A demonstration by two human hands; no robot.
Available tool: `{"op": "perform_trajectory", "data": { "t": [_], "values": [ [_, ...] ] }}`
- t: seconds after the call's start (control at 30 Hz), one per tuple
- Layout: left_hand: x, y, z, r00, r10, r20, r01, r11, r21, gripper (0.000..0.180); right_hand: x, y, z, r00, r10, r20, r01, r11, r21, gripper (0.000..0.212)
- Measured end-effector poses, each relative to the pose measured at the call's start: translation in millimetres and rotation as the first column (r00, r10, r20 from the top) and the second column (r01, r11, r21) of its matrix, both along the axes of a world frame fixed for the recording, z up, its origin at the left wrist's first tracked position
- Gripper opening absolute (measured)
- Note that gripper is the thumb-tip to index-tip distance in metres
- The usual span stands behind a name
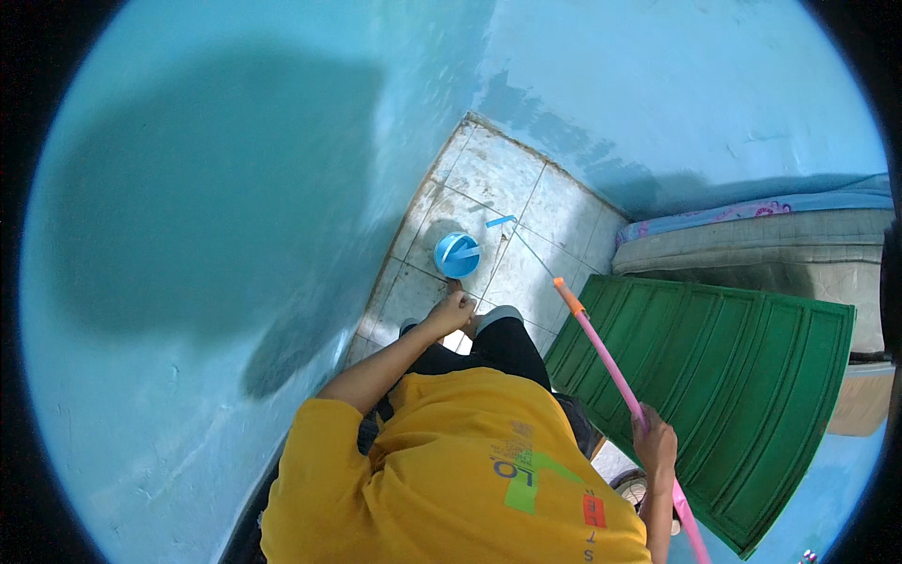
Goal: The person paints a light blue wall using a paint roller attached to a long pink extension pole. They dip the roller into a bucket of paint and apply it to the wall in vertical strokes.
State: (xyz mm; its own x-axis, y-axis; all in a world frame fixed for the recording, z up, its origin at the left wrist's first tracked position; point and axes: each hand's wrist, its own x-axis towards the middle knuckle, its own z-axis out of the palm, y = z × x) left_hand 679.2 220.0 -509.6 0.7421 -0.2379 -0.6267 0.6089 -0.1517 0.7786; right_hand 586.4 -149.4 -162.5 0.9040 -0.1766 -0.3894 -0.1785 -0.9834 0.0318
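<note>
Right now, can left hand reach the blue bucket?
Likely yes, perhaps by bending: the blue bucket stands uncovered on the floor ahead, and the left hand shows no tool.

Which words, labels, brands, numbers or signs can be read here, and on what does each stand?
Yellow fabric T-shirt: large dark characters beside green shapes; not copied out here.
Same shirt: small dark lettering, too blurred to read.
Same shirt: red printed patch and nearby letters; not copied out.
Long pink pole, round blue plastic bucket, ribbed green panel: none that I can make out.
</note>
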Motion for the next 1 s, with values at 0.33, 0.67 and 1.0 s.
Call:
{"op": "perform_trajectory", "data": {
  "t": [0.33, 0.67, 1.0],
  "values": [
    [-15, 29, 26, 0.992, 0.095, -0.08, -0.077, 0.977, 0.199, 0.038, 62, -2, -143, 0.981, 0.143, -0.133, -0.146, 0.989, -0.013, 0.038],
    [-21, 40, 42, 0.988, 0.128, -0.083, -0.106, 0.967, 0.23, 0.034, 72, 2, -214, 0.963, 0.235, -0.136, -0.235, 0.972, 0.01, 0.041],
    [-15, 25, 41, 0.986, 0.142, -0.089, -0.123, 0.973, 0.195, 0.033, 77, -3, -236, 0.955, 0.203, -0.217, -0.216, 0.976, -0.039, 0.041]
  ]
}}
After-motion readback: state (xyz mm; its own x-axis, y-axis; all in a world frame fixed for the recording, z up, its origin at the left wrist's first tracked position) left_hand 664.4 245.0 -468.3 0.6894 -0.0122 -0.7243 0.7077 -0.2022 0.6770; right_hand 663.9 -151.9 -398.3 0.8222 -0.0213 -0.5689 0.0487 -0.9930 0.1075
